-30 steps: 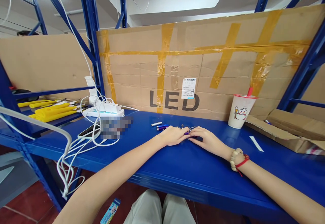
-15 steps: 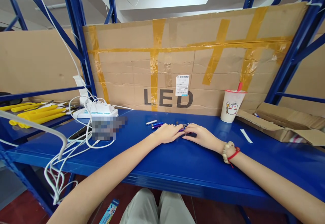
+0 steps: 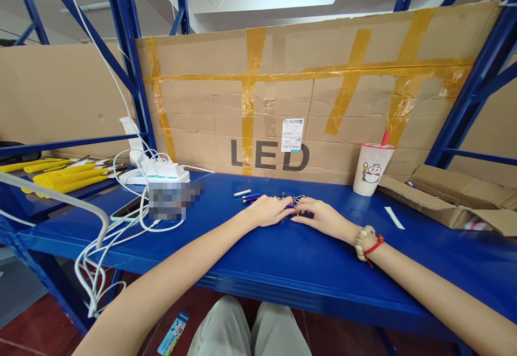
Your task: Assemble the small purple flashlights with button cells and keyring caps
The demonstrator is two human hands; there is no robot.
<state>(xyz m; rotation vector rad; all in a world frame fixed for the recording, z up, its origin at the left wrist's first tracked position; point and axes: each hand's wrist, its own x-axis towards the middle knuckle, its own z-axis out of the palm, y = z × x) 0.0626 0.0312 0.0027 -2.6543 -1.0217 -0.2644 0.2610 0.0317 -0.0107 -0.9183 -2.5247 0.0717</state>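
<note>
My left hand (image 3: pixel 270 210) rests low over the blue tabletop, fingers closed, with a small purple, shiny, pen-like piece (image 3: pixel 290 206) at its fingertips. From the other side my right hand (image 3: pixel 321 217) meets it, fingers bent and tips close to the same piece; what they grip is mostly hidden. Under the right palm shows a dark object (image 3: pixel 307 214) I cannot name. Small metal parts (image 3: pixel 298 199) lie just behind the fingers. Beyond the left hand are a silver tube (image 3: pixel 242 193) and blue and purple pen-like tubes (image 3: pixel 251 198), partly covered by the hand.
White cables (image 3: pixel 95 270) and a power strip (image 3: pixel 161 173) lie at left, near yellow-handled tools (image 3: pixel 72 177). A lidded cup (image 3: pixel 372 170) with a straw, a white strip (image 3: pixel 394 218) and an open cardboard box (image 3: pixel 440 200) are at right. A large cardboard sheet (image 3: pixel 202 113) stands behind.
The view has shifted slightly. Both hands stay together over the same spot, with hardly any visible movement of the fingers.
</note>
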